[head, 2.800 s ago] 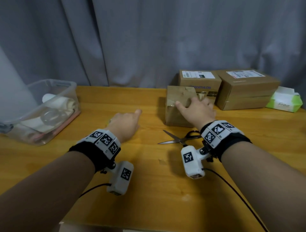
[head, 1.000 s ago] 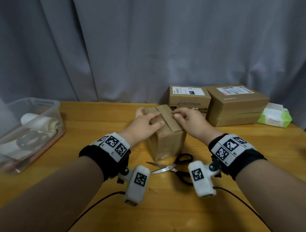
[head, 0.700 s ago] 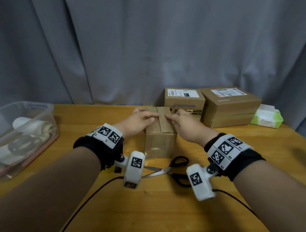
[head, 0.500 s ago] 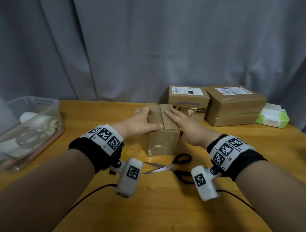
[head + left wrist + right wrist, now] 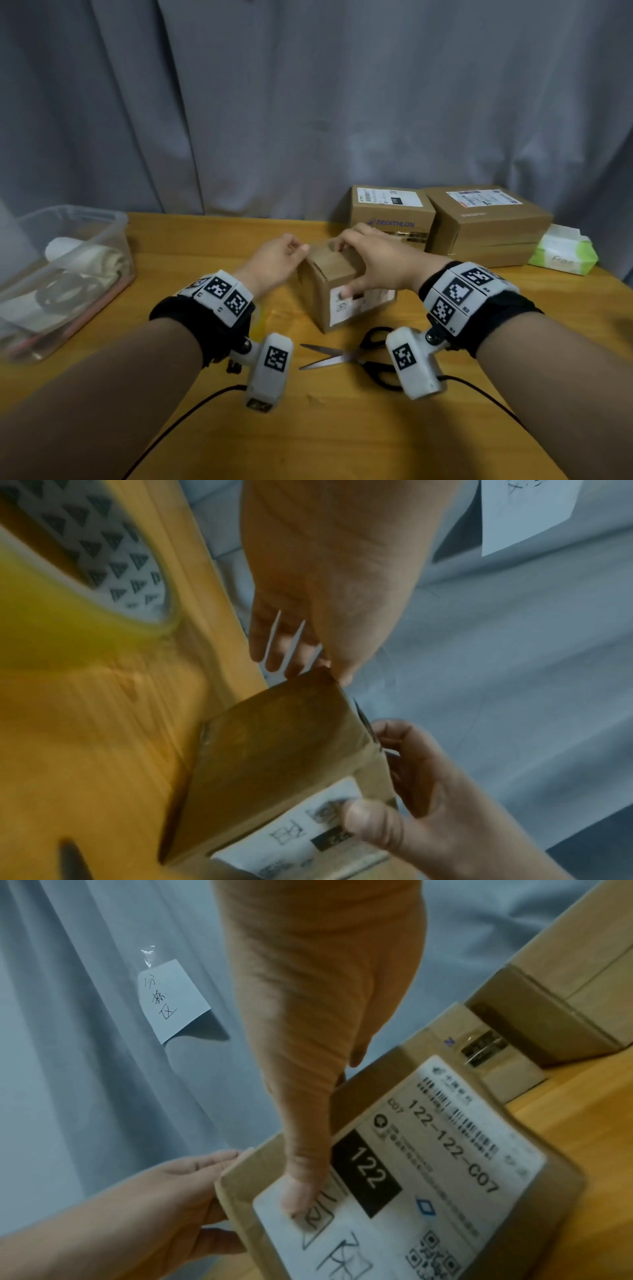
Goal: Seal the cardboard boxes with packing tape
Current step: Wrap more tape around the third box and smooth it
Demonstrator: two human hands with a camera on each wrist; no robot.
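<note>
Fingers point(image 5: 337, 245) of our 2 hands clamp the small cardboard box point(image 5: 337, 294), now turned (label face toward us), so another seam awaits tape.

Clear plastic bin point(image 5: 102, 240) with rolled cloths at 9 o'clock, green tissue pack point(image 5: 561, 255) at 3, grey curtain point(image 5: 308, 102) at 12, paper note point(image 5: 173, 1000) stuck on it.

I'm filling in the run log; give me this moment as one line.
small brown cardboard box on wooden table | left hand holds left side | right hand grips top, thumb on white label
</note>
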